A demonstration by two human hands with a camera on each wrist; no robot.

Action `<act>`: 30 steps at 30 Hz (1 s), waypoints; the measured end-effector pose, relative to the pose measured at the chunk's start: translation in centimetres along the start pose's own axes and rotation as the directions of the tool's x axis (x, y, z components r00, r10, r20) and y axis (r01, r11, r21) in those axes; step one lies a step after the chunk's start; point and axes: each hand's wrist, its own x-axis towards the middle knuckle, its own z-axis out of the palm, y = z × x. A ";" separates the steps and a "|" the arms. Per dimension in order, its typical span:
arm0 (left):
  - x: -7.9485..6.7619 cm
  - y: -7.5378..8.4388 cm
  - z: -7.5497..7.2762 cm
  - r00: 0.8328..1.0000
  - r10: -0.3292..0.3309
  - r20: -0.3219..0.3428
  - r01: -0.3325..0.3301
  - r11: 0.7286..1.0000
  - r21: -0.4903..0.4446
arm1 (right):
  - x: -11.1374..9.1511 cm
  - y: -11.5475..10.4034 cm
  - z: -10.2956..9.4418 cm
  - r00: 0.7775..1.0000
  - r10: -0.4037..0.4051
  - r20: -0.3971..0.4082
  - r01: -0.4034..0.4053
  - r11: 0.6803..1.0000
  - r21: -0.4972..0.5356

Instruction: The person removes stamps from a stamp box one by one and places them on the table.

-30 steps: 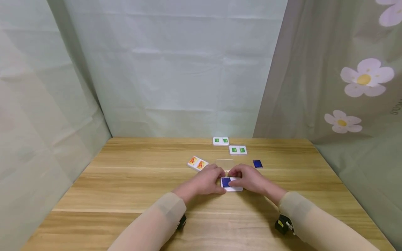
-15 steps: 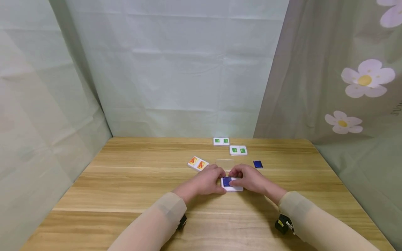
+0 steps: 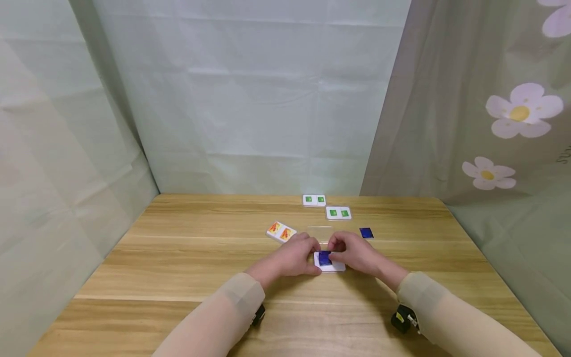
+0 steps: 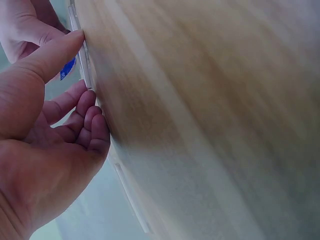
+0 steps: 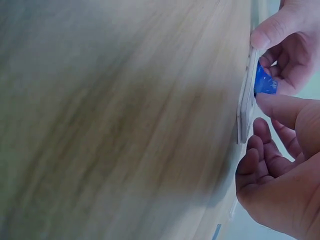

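Observation:
A white rectangular slab with rounded corners lies on the table in front of me. My left hand grips its left end, thumb at the near edge and fingers at the far edge. Over the slab is a small dark-blue square sheet, its right side pinched by my right hand. In the right wrist view the blue sheet stands tilted up from the layered slab. Its blue corner also shows past the left thumb in the left wrist view.
A clear plastic plate lies just beyond my hands. Another blue square is to its right. A white block with orange pictures sits at left. Two white cards with green pictures, one nearer and one farther, lie toward the back edge.
The blue sheet has shifted slightly right over the slab, along with my right hand's fingertips. My left hand has stayed in place on the slab.

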 end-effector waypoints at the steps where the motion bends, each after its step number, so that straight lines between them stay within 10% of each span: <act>1: 0.0 0.0 0.0 1.000 0.003 -0.001 -0.003 1.000 0.002 | 0.0 0.0 -0.1 1.000 -0.005 -0.004 0.005 1.000 0.000; 30: 0.0 0.2 0.0 0.999 -0.042 0.022 0.043 0.999 -0.009 | -1.6 1.9 -4.0 0.991 0.023 -0.135 -0.017 0.999 0.045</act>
